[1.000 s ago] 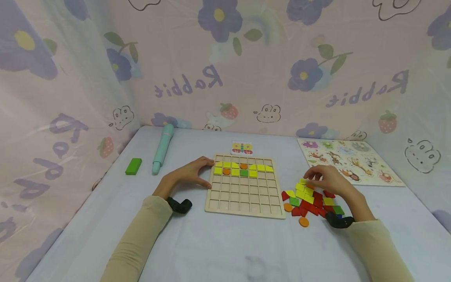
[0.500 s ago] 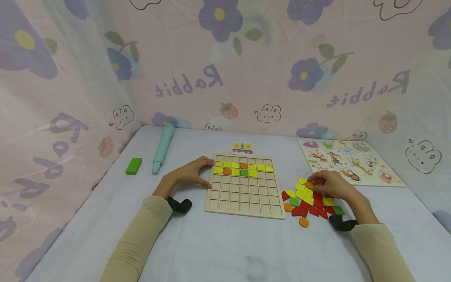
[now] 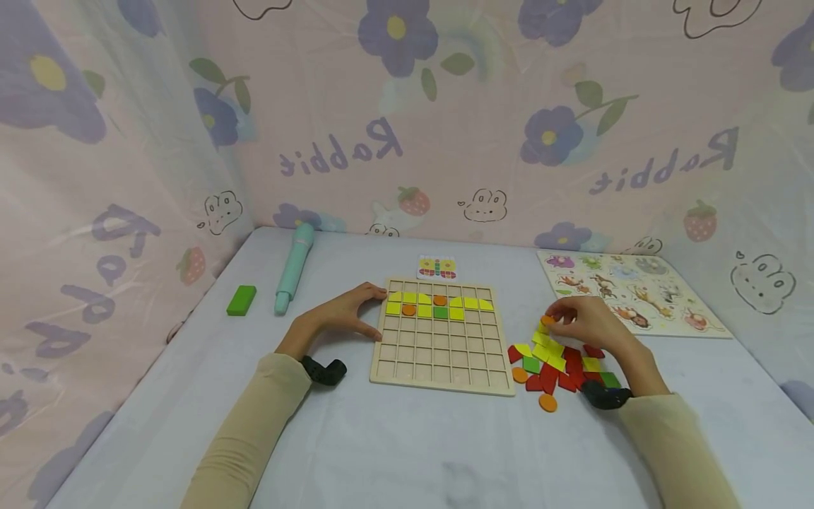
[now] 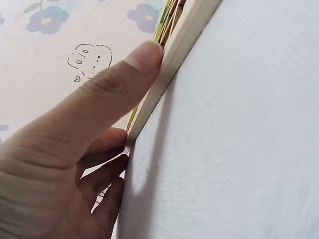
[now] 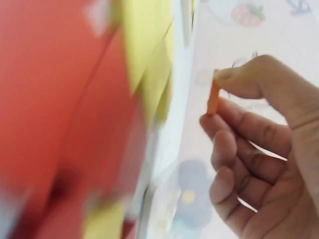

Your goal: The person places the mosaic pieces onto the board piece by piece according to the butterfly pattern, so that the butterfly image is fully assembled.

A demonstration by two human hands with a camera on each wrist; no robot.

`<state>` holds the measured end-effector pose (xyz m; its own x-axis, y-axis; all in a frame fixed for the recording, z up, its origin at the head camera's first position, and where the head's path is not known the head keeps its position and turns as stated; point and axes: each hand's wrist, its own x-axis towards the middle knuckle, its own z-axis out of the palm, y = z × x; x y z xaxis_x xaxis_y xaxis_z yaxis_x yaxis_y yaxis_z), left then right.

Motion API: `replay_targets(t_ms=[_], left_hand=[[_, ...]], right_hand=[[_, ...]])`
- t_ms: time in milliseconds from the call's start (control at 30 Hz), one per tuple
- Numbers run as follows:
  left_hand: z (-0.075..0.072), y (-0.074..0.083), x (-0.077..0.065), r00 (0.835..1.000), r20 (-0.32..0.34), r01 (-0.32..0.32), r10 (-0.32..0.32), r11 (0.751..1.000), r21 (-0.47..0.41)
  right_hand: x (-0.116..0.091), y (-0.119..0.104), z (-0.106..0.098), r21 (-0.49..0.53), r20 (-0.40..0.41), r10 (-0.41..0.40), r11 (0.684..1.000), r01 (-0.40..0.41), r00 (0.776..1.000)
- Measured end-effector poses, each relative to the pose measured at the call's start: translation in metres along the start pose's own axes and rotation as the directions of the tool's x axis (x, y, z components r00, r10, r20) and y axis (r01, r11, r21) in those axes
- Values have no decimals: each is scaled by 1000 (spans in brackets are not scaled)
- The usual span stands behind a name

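Clearly, what counts is how the orange disc [image 3: 547,320] sits relative to the wooden grid board [image 3: 439,343]: any carry between them would seem to run leftward, nearly parallel to the far edge of the tabletop [image 3: 381,452]. The disc is in the right hand [image 3: 588,325], pinched by its rim between thumb and fingertip, above the yellow pieces at the far end of the pile of coloured pieces [image 3: 549,378]. Being round, it has no long axis; the right wrist view shows it edge-on, roughly level with the tabletop's plane and apart from the pieces beside it, though those are blurred.

The board lies near the middle of the tabletop, between the two hands, its rows running roughly parallel to the far edge and its columns toward the near one. The left hand [image 3: 346,309] is at the board's left side, thumb and fingers spread apart and touching its edge, apparently steadying it rather than clasping it. The right hand is nearer the board's right side, where the third row from the far edge ends in two cells of plain wood, almost straight left of the disc. The pile lies just beside that side, toward the tabletop's right edge. Just beyond the board, toward the far edge, lies the small pattern card [image 3: 437,268].
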<state>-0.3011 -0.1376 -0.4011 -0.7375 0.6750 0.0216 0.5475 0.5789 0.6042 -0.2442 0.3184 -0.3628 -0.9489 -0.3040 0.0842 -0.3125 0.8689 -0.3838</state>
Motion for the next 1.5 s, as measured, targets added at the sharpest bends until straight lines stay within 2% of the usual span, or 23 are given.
replay_targets(t_ms=[300, 400, 533, 700, 900, 1333, 1500], left_hand=[[2, -2, 0, 1000, 8, 3, -3, 1000, 4], [2, -1, 0, 1000, 5, 4, -4, 1000, 2], [3, -1, 1, 1000, 3, 1, -1, 1000, 5], [2, -1, 2, 1000, 6, 4, -4, 1000, 4], [2, -1, 1, 1000, 3, 5, -5, 1000, 3], [2, -3, 0, 1000, 1, 2, -2, 1000, 3], [2, -2, 0, 1000, -2, 3, -3, 1000, 6]], right_hand=[[40, -51, 17, 105, 30, -198, 975, 193, 980], [52, -64, 24, 117, 40, -240, 965, 234, 970], [64, -73, 34, 118, 76, -251, 963, 241, 965], [71, -80, 42, 80, 128, -246, 968, 237, 961], [74, -82, 46, 35, 135, -247, 969, 245, 959], [75, -80, 47, 85, 156, -262, 964, 251, 952], [71, -74, 42, 86, 129, -283, 958, 273, 950]])
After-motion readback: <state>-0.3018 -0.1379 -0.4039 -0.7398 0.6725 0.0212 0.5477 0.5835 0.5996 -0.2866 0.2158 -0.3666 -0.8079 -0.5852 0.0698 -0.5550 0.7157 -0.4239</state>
